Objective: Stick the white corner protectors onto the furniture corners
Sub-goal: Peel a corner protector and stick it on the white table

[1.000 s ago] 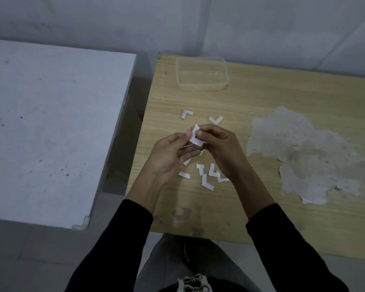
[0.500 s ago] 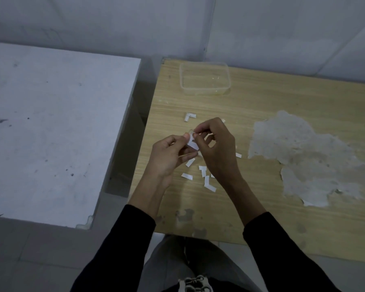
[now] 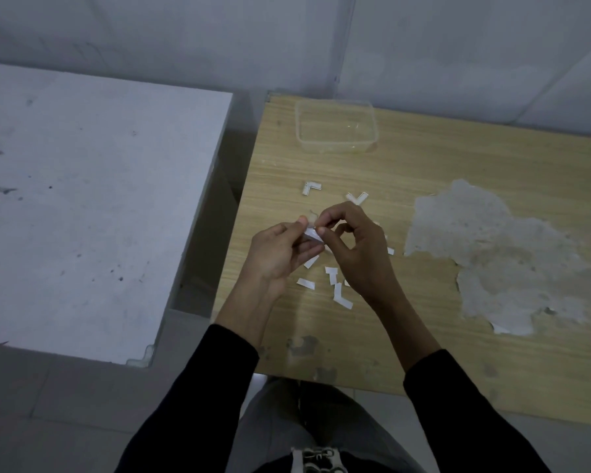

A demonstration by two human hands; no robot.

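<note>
since a second ago your hands have shifted little; your left hand (image 3: 280,254) and right hand (image 3: 355,247) both pinch one white corner protector (image 3: 312,233) between them, above the wooden table (image 3: 423,353). two more protectors (image 3: 311,188) lie just beyond your fingertips.

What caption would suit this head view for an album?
Both hands, left hand and right hand, pinch a white corner protector above the wooden table.

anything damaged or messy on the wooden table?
Yes. The wooden table has a large patch of peeled veneer at right, with smaller chips near the front edge. White backing strips lie scattered under the hands. The clear container looks intact.
</note>
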